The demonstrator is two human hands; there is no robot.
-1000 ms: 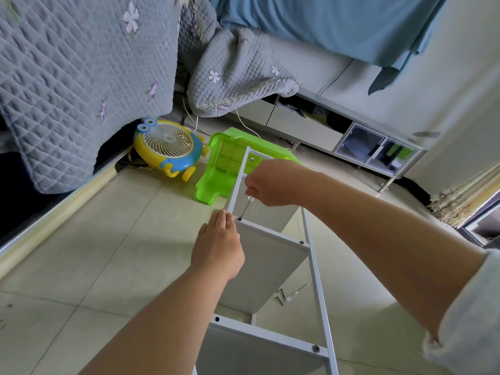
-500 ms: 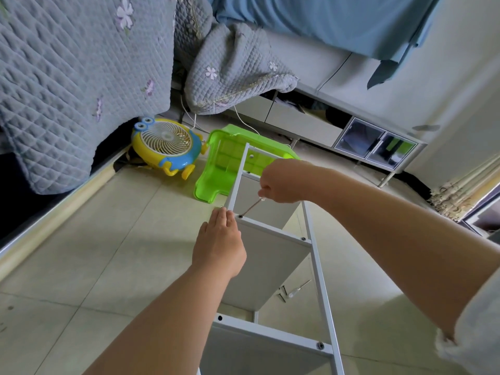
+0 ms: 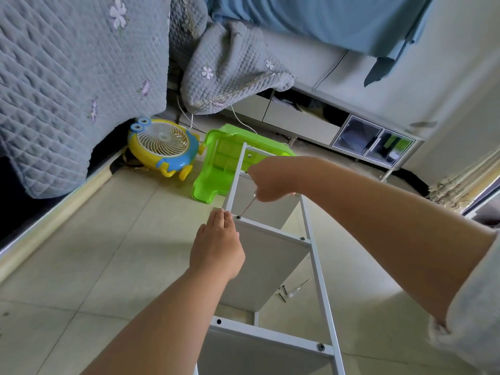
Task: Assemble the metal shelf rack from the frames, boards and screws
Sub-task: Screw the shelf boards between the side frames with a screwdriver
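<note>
- At the left end of the middle crossbar, the step we judge to be in hand is driving a screw (image 3: 238, 217) through the white frame (image 3: 311, 240) into the shelf board (image 3: 267, 263).
- Our right hand (image 3: 270, 182) curls tight around a slim screwdriver (image 3: 248, 206), whose tip sits in that screw head.
- Our left hand (image 3: 217, 246) lies with straight fingers together, pressing the board's edge just beside the joint, clamped on nothing.
- We would keep the shaft in line with the screw and lean into it, so the tip does not slip out.
- We would hold the board snug against the frame until the screw bites.
- The rack lies on the floor tiles (image 3: 94, 253); spare screws (image 3: 283, 292) and another small driver (image 3: 299, 288) wait near the right rail.
- One hole (image 3: 219, 321) on the near crossbar looks empty.
</note>
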